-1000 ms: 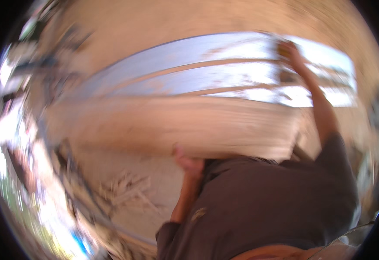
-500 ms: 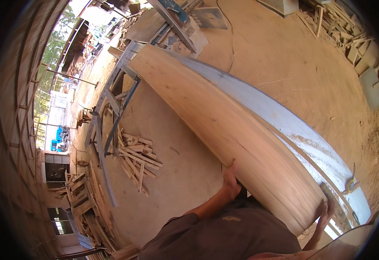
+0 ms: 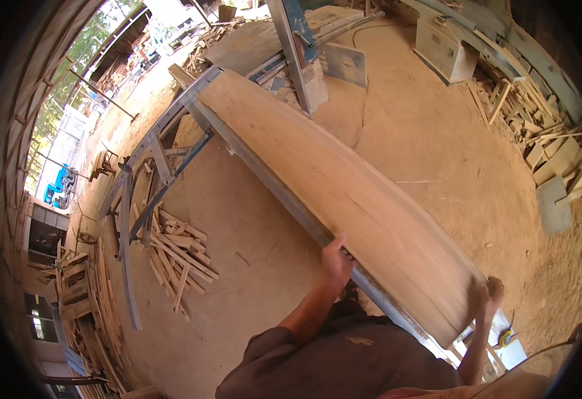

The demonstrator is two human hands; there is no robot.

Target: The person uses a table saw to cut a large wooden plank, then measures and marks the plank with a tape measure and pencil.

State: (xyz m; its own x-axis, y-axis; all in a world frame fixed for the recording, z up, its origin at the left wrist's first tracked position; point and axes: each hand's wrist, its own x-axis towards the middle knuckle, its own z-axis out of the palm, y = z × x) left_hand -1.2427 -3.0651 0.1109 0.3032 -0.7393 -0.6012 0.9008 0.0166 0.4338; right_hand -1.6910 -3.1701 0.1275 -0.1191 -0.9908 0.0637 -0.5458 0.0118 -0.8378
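The left hand (image 3: 336, 261) is clasping the long plank (image 3: 344, 199) at its seven o'clock edge while the right hand (image 3: 487, 296) is gripping its near end, so keeping it level on the metal rail (image 3: 271, 186) is mattering most.

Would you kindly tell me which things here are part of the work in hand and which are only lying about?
In hand:
- long wooden plank
- left hand on its near edge
- right hand at its end
- metal rail frame beneath it

Lying about:
- offcut pile on the floor
- stacked scrap wood
- grey cabinet

Your plank (image 3: 344, 199) is pale tan with fine, long grain lines. The rail (image 3: 284, 199) under it is grey-blue metal. Your shirt (image 3: 344, 362) is dark brown. The floor (image 3: 437, 146) is sandy orange sawdust, and the scraps (image 3: 178, 256) are light wood.
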